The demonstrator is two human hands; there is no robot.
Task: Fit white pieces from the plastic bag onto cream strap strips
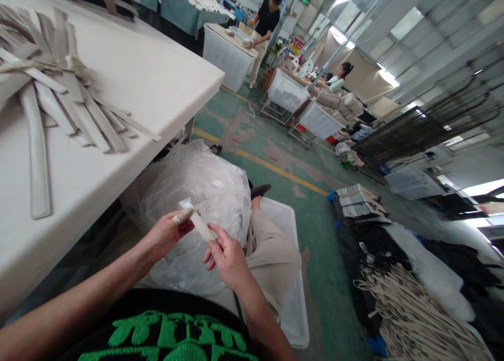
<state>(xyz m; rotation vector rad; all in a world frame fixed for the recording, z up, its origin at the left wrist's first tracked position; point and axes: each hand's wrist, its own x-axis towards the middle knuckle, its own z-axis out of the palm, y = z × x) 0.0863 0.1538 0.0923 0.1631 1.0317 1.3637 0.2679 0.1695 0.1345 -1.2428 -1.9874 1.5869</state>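
My left hand [167,234] pinches the far end of a pale beige fabric strip [201,227], with a wrapping or cover on its thumb. A small whitish, shiny piece [186,203] shows at that end of the strip; what it is I cannot make out. The near end of the strip sits between the thumb and fingers of my right hand [228,255]. Both hands are above my lap, over a large clear plastic bag [212,179]. Many similar beige strips [92,116] lie in a loose pile on the table to the left.
The cream-covered table [165,82] has its edge close by my left arm. A white plastic tub [289,222] is beside my leg. On the right, bundled beige cords [417,308] lie near dark fabric. Two people work farther off, one standing [268,22] at a table.
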